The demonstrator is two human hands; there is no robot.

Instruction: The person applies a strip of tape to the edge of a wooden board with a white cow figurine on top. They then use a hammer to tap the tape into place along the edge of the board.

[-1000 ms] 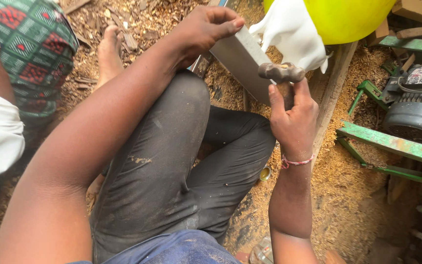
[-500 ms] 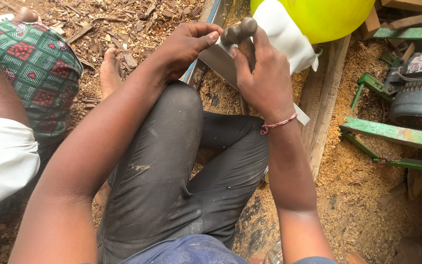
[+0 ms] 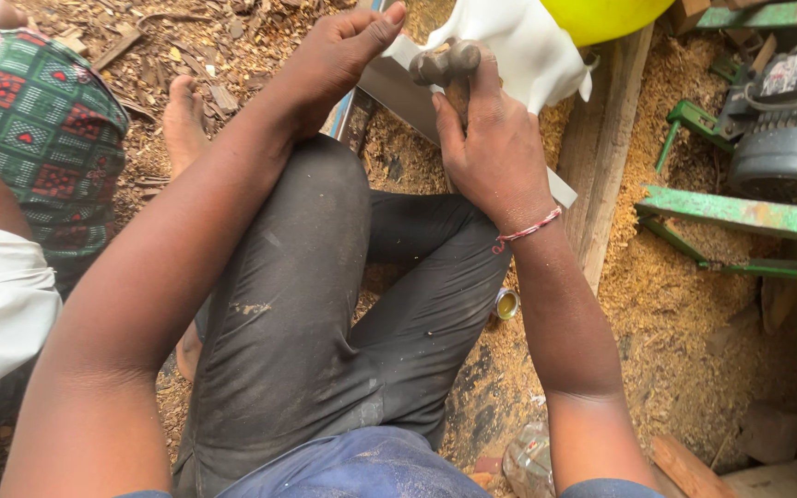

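From the head camera, looking down, a person sits on the ground with one knee up, in dark dusty trousers (image 3: 325, 304). The right hand (image 3: 495, 157) is closed around a small brown wooden piece (image 3: 445, 63), with the fingers (image 3: 483, 78) curled over its top, so it is held tight. That wooden piece sits at the top middle of the view, right on a white cloth (image 3: 528, 51) and just above a flat grey board (image 3: 408, 92) that slants across the knee. The left hand (image 3: 339, 51) rests on the upper end of the same board, its fingers bent and pressed close together, with the thumb pointing toward the white cloth; it seems to steady the board, but I cannot tell how firm the hold is. A red and white thread band (image 3: 528, 229) goes around the right wrist. A round yellow thing (image 3: 601, 17) pokes in at the top edge, touching the cloth. A long wooden plank (image 3: 611, 157) lies beside the right arm, on a floor covered in sawdust (image 3: 666, 350). A green metal frame (image 3: 740, 214) and a grey motor (image 3: 786, 161) stand at the right. On the left sits another person in a green checked cloth (image 3: 39, 138), near a bare foot (image 3: 182, 124). A small tin (image 3: 506, 303) lies by the leg.
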